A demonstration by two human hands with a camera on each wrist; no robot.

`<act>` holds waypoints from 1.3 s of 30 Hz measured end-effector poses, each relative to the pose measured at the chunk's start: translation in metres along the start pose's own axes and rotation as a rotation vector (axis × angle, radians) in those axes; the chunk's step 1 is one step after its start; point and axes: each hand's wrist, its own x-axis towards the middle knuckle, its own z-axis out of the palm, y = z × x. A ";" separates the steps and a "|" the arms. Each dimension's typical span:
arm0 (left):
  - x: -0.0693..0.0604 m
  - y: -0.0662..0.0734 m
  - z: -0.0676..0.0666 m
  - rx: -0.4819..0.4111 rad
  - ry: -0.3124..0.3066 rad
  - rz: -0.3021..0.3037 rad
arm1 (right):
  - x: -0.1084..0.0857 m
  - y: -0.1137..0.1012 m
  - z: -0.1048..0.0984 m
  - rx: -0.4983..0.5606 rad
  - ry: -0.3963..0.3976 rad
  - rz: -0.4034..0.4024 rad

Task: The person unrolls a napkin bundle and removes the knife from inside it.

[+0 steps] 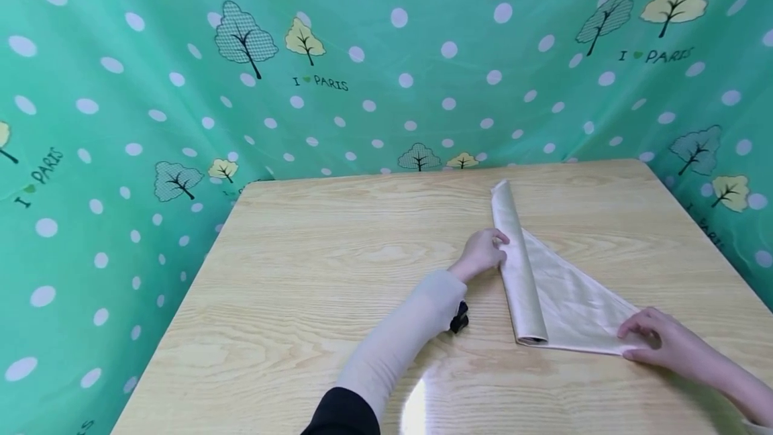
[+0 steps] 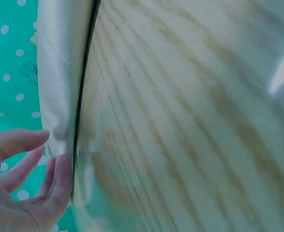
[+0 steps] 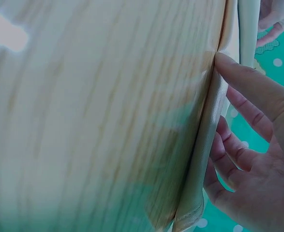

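Note:
A pale, shiny cloth (image 1: 580,301) lies on the table, partly rolled into a long tube (image 1: 521,274) that runs away from me. From the tube, a flat triangular part spreads to the right. My left hand (image 1: 484,252) touches the tube's left side with thumb and fingertips; in the left wrist view a small dent shows in the cloth beside the thumb. At the flat part's right-hand corner my right hand (image 1: 667,344) rests its fingers, the thumb at the near edge. Those fingers (image 3: 229,154) are spread and lightly bent in the right wrist view.
The wood-grain table (image 1: 290,301) has a bright reflection near its front. Behind it and at both sides hangs a green dotted curtain (image 1: 362,86) printed with trees. A small black device (image 1: 459,318) sits by the left sleeve.

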 end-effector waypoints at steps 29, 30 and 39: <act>0.011 0.011 0.026 0.581 -0.189 0.216 | 0.000 0.006 0.003 0.027 0.082 -0.069; 0.012 0.012 0.026 0.598 -0.198 0.209 | 0.000 0.007 0.003 0.022 0.078 -0.069; 0.015 0.018 0.032 0.690 -0.233 0.138 | -0.001 0.004 0.003 0.028 0.060 -0.069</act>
